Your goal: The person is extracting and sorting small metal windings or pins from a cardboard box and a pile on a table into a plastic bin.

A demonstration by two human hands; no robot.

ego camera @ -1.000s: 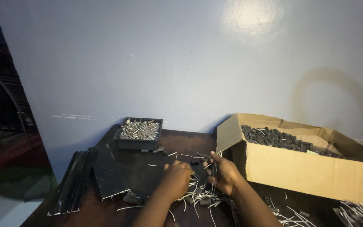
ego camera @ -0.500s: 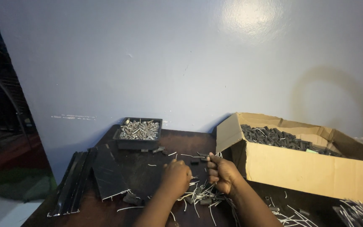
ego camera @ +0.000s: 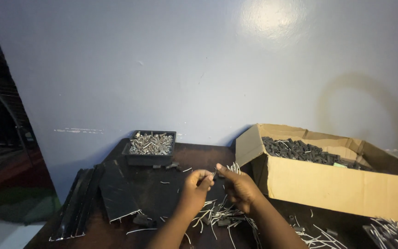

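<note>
- Both hands have lifted off the pile since 1 s ago and now meet above the table, fingertips together.
- Left hand (ego camera: 195, 185): fingers curled, thumb and forefinger pinched on 1 end of a small dark part (ego camera: 214, 174).
- Right hand (ego camera: 239, 186): fingers bent, thumb and forefinger pinched on the other end of the same part. Too small to say whether a wire runs through it.
- Part sits between the 2 hands, above the table, just left of the cardboard box (ego camera: 328, 186) corner.
- Handling, my read: tiny, very light, stiff, likely smooth. Easy to drop, so only a fingertip pinch on its ends works, as both hands do now.
- Below the hands: loose pile of thin white wire pieces (ego camera: 217, 216) with a few dark bits mixed in, on the dark wooden table (ego camera: 194, 159).
- Box is open, right of the hands, holding many short black cylinders (ego camera: 300, 151).
- Far left of the hands: small black tray (ego camera: 149, 159) full of shiny metal pieces (ego camera: 151, 143).
- Near left: flat black sheets (ego camera: 116, 191) and long dark strips (ego camera: 77, 210) lying on the table.
- Near right edge: more white wire scraps (ego camera: 392, 230).
- Pale blue wall (ego camera: 185, 69) behind everything.
</note>
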